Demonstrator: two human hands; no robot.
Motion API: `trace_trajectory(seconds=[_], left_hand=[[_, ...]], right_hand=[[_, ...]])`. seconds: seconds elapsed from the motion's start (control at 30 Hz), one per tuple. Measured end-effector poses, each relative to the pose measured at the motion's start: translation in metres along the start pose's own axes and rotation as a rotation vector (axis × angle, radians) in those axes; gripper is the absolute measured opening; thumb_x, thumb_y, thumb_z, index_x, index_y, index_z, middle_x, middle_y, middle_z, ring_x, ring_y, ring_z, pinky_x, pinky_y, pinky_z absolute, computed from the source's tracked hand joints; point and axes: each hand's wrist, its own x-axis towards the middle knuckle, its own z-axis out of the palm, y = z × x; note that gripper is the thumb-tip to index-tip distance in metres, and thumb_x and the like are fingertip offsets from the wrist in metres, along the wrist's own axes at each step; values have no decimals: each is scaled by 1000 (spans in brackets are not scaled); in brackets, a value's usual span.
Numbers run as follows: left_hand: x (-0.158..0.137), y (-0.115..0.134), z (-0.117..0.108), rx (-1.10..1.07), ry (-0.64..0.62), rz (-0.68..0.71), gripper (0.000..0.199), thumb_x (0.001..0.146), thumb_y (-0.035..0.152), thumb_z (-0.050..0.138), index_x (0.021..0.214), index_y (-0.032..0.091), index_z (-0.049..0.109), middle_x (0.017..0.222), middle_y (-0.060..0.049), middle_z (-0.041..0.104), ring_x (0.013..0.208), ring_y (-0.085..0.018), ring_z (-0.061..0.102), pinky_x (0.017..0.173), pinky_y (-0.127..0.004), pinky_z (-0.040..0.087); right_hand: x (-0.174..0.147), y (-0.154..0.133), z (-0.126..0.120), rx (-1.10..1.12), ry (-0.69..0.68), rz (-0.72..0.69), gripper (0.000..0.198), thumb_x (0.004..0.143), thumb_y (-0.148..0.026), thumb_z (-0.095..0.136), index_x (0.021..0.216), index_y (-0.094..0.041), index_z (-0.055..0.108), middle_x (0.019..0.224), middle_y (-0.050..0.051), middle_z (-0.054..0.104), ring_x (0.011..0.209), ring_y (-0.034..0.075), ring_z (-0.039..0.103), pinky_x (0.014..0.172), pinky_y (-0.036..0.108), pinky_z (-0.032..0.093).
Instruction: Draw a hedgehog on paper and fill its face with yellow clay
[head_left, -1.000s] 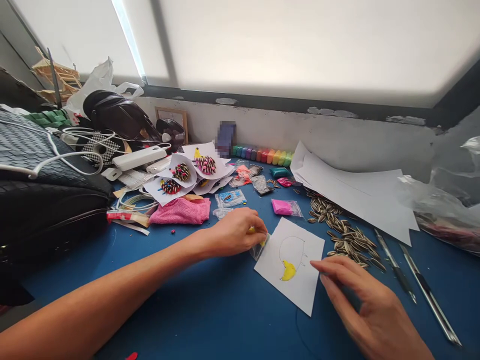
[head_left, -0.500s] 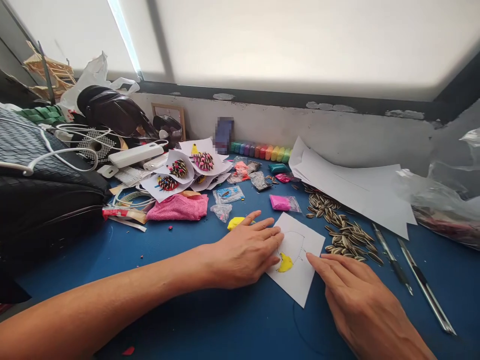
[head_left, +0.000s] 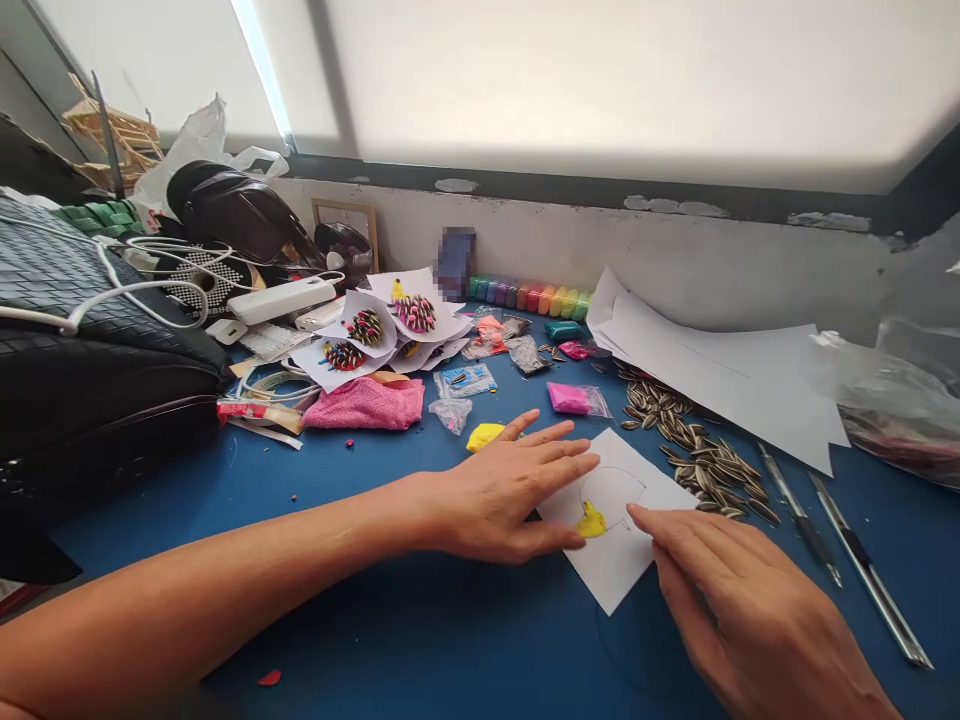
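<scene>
White paper (head_left: 611, 580), well in from the far edge of the table (head_left: 390, 640) — curved outline (head_left: 615, 468), yellow patch (head_left: 591, 521) at lower left. Left hand (head_left: 510, 495) over it, fingers apart; right hand (head_left: 739, 590) alongside — grip unclear.

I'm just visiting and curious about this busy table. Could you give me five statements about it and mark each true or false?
1. The square white paper sheet bears a patch of yellow clay-like material. True.

2. The person's left hand grips the soft pink cloth. False: it is spread over the left part of the sheet.

3. The long silver tool with a black section lies left of the striped seeds. False: it lies to their right.

4. The bright pink block in clear plastic wrapping lies farther from the person than the sheet. True.

5. The person's right hand is down among the striped seeds. False: its fingertips are at the right side of the sheet.
</scene>
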Motion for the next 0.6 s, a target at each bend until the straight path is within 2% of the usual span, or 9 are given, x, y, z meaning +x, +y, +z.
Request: trace_trajectory(seconds=[0.07, 0.13, 0.27, 0.37, 0.47, 0.6], left_hand=[[0, 7, 7, 13, 22, -17, 76, 88, 56, 58, 145, 8, 39, 149, -20, 41, 146, -34, 23, 120, -55, 3], [0, 14, 15, 31, 32, -43, 77, 88, 57, 56, 142, 5, 40, 145, -22, 45, 144, -37, 26, 119, -56, 1], [2, 15, 26, 13, 77, -85, 93, 82, 63, 62, 149, 8, 29, 148, -19, 43, 145, -38, 22, 118, -57, -6], [4, 9, 25, -36, 19, -40, 94, 83, 61, 62, 152, 13, 21, 152, -14, 39, 147, -34, 19, 117, -57, -10], [7, 4, 18, -44, -44, 4, 90, 85, 57, 61, 153, 15, 21, 153, -12, 37, 149, -32, 14, 117, -56, -10], [5, 8, 12, 30, -14, 0, 92, 81, 58, 65, 151, 13, 27, 158, -16, 24, 149, -33, 11, 119, -54, -4]], right_hand=[[-1, 0, 1, -36, -4, 0, 27, 92, -13, 45, 108, -16, 67, 96, 8, 75, 87, 21, 70, 79, 35, 53], [0, 1, 1, -62, -12, -9, 28, 92, -13, 44, 108, -15, 67, 95, 8, 75, 85, 21, 71, 78, 34, 53], [1, 2, -1, -71, -26, -19, 27, 94, -15, 43, 109, -14, 65, 95, 9, 75, 86, 20, 70, 78, 34, 51], [0, 2, -2, -59, -32, -15, 26, 95, -16, 43, 112, -14, 63, 95, 8, 74, 87, 20, 70, 79, 34, 50], [-1, 1, -3, -63, -41, -17, 25, 94, -14, 44, 110, -15, 63, 92, 7, 74, 85, 20, 70, 78, 34, 50], [-2, 1, -2, -110, -72, -26, 28, 93, -14, 40, 101, -15, 67, 92, 8, 76, 81, 20, 72, 72, 32, 53]])
